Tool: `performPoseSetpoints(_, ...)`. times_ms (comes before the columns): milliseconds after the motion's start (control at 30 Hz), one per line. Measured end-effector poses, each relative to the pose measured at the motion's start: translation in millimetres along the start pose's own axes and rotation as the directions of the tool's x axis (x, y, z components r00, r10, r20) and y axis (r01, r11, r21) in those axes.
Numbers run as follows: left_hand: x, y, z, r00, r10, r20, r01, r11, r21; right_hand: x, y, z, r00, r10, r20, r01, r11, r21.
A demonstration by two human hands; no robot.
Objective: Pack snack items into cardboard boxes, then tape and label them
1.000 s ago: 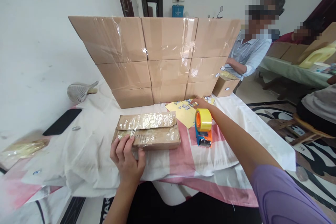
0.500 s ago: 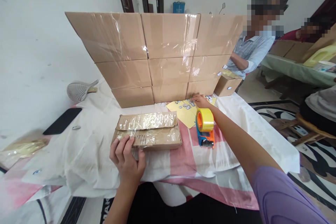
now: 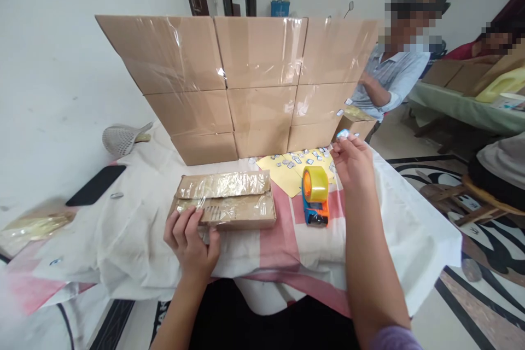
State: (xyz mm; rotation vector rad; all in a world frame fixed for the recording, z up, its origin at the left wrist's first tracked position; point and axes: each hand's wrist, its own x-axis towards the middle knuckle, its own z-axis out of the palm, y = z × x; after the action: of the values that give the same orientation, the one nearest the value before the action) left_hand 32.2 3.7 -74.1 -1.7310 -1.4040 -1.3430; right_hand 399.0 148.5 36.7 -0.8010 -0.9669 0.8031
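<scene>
My left hand (image 3: 192, 241) grips the near left edge of a flat cardboard box (image 3: 238, 209), fingers on its top and thumb against its front side. Shiny tape covers much of that box's top. My right hand (image 3: 353, 157) is raised at the right end of the carton stack, its fingertips pinching a small white-and-blue sticker (image 3: 343, 134). Below and left of it lie yellow sheets (image 3: 283, 179) with several small paper stickers (image 3: 292, 164) scattered over them. A tape dispenser (image 3: 315, 197) with a yellow roll stands between the box and my right forearm.
A wall of taped cartons (image 3: 262, 60) stands along the table's far side, a smaller carton (image 3: 356, 120) at its right. On the left lie a dark phone (image 3: 96, 185) and a grey slotted scoop (image 3: 118, 139). A person (image 3: 389, 76) is behind at right, another beyond.
My right hand has lifted off the yellow sheets and moved right, now with a small sticker in its fingertips. My left hand stays on the box.
</scene>
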Motion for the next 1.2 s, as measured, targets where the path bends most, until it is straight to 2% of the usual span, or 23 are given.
performPoseSetpoints(100, 5.2, -19.9, 0.7, 0.996, 0.090, 0.028, -0.091, 0.996, 0.010, -52.5, -17.8, 25.8, 0.998, 0.049, -0.047, -0.041, 0.986, 0.160)
performPoseSetpoints(200, 8.8, -38.0, -1.0, 0.996, 0.074, 0.052, -0.074, 0.997, -0.017, -94.6, -5.5, 51.6, 0.972, 0.231, 0.050, -0.236, 0.959, 0.154)
performPoseSetpoints(300, 8.4, -45.3, -4.9, 0.999, -0.030, 0.041, 0.030, 0.999, -0.016, -123.3, 18.3, 65.1, 0.896, 0.398, 0.198, -0.421, 0.903, 0.088)
performPoseSetpoints(400, 5.8, -46.1, -8.5, 0.992, -0.126, 0.029, 0.126, 0.992, 0.008, -142.0, 34.9, 67.7, 0.815, 0.483, 0.320, -0.510, 0.860, 0.001)
performPoseSetpoints(500, 4.5, -46.8, -9.5, 0.990, -0.135, 0.041, 0.134, 0.991, 0.025, -153.0, 41.0, 66.7, 0.778, 0.501, 0.378, -0.537, 0.843, -0.011)
performPoseSetpoints(667, 6.1, -42.2, -2.6, 0.998, -0.038, 0.045, 0.038, 0.999, 0.005, -158.4, 46.5, 64.4, 0.752, 0.519, 0.406, -0.569, 0.823, 0.003)
performPoseSetpoints(800, 6.9, -28.6, 4.1, 0.997, 0.048, 0.058, -0.047, 0.999, -0.020, -161.7, 54.5, 59.1, 0.774, 0.518, 0.363, -0.558, 0.830, 0.008)
performPoseSetpoints(933, 6.8, -19.0, 3.7, 0.999, 0.036, 0.039, -0.035, 0.999, -0.025, -172.1, 60.5, 53.3, 0.793, 0.518, 0.321, -0.546, 0.837, -0.002)
performPoseSetpoints(1200, 1.5, -12.7, 0.8, 1.000, -0.028, 0.012, 0.028, 0.999, 0.022, -185.8, 62.0, 46.2, 0.755, 0.500, 0.423, -0.562, 0.827, 0.026)
